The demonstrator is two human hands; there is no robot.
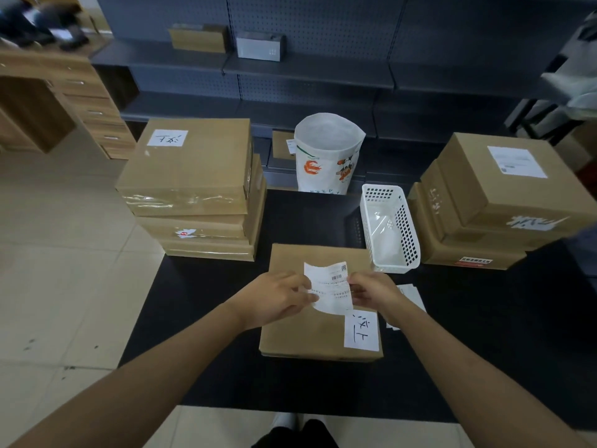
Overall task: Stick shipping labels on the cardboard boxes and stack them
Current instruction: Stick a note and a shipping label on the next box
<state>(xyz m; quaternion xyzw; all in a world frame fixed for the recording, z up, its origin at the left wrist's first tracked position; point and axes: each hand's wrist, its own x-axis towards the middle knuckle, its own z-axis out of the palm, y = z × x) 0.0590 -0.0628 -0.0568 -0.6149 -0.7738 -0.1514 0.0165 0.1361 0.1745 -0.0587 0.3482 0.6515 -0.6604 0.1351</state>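
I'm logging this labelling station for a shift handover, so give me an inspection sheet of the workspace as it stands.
Surface: black table, bare in front of the person.
Job's things: shipping label held above the flat cardboard box, which carries a handwritten white sheet; left stack and right stack of boxes, both with papers on top.
Clutter: white perforated basket; white printed bag, open; loose papers right of the box.
Grippers: left hand and right hand each pinch a side of the label.
Cables: nothing seen.
Surroundings: dark pegboard shelving with two small boxes; wooden drawers; tiled floor.
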